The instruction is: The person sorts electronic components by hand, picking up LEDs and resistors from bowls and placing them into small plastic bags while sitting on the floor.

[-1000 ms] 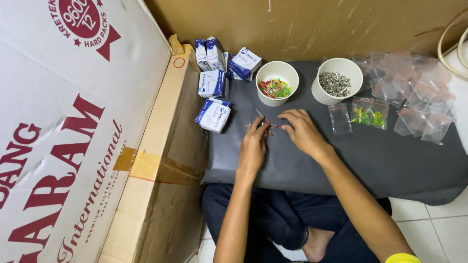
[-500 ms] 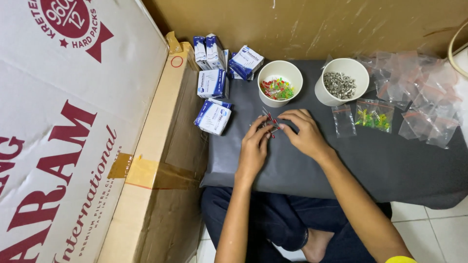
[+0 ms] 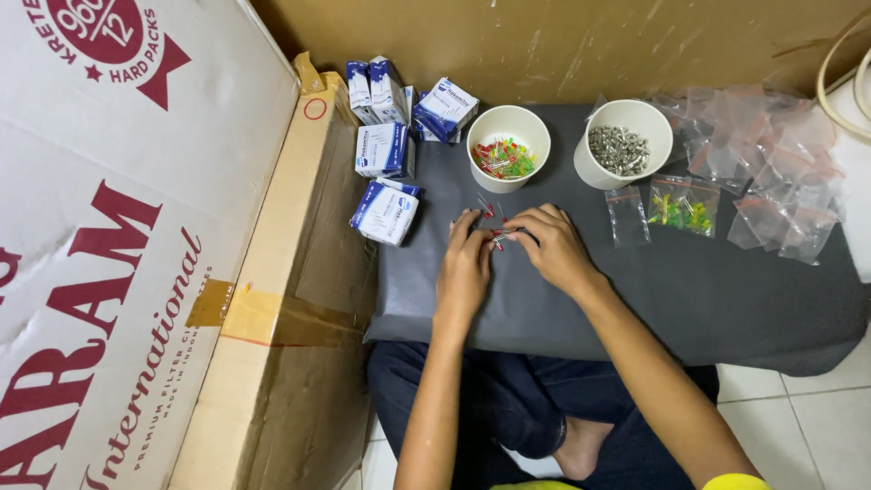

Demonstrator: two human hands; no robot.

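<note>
Left hand [image 3: 465, 261] flat-ish on the dark mat [image 3: 726, 290], fingers curled, pinching a bunch of small red lights [image 3: 491, 223] by the thin legs. Right hand [image 3: 550, 245] just beside, fingertips meeting the left, nipping the same bunch. Lights near the middle of the mat, just near of the white cup of red and green lights [image 3: 508, 147]. Hands closer together than before, now touching. Cup of silver bits [image 3: 622, 143] far right.

On the mat [image 3: 689, 299], two cups [image 3: 510, 145] [image 3: 624, 142] stand side by side behind the hands [image 3: 464, 268] [image 3: 552, 247]. Small boxes [image 3: 386, 210] lie left; bags [image 3: 753, 172], perhaps mostly empty, lie right.
</note>
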